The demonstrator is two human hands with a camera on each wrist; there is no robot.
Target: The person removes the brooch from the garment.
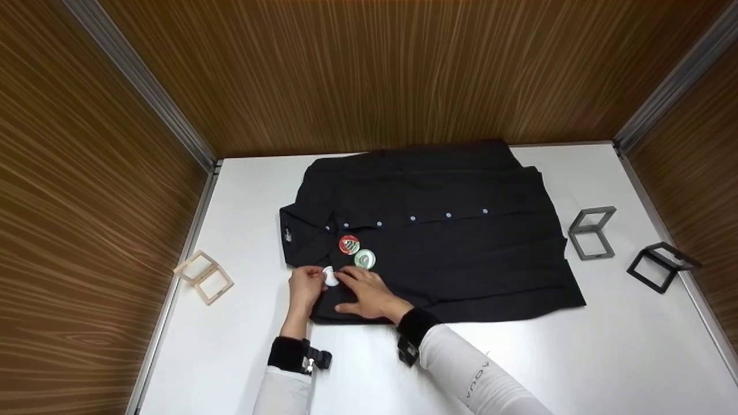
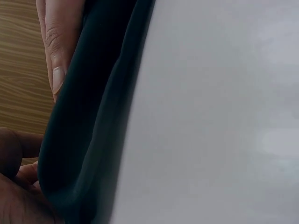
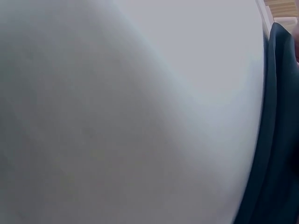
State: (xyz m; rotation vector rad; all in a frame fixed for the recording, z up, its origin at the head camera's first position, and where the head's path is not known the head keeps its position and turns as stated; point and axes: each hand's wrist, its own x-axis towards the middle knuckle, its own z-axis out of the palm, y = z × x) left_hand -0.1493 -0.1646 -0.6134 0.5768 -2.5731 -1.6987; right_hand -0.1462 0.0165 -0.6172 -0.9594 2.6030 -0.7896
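A black button-up shirt (image 1: 450, 259) lies spread on the white table, its collar toward the left. Near the collar, my left hand (image 1: 305, 285) pinches a small white round badge (image 1: 330, 276) at its left side. My right hand (image 1: 369, 291) rests on the shirt with the thumb spread, index fingertip at the badge's right edge. Just above are a red badge with a tree (image 1: 349, 244) and a green-and-white badge (image 1: 365, 259). In the left wrist view, a raised fold of the shirt (image 2: 88, 107) partly hides both hands. The right wrist view shows mostly table.
A light wooden hinged frame (image 1: 204, 276) stands at the left of the table (image 1: 248, 190). To the right are a grey hinged frame (image 1: 594, 233) and a black one (image 1: 662, 267) by the edge. Wood-grain panels (image 1: 403, 75) enclose the back and sides.
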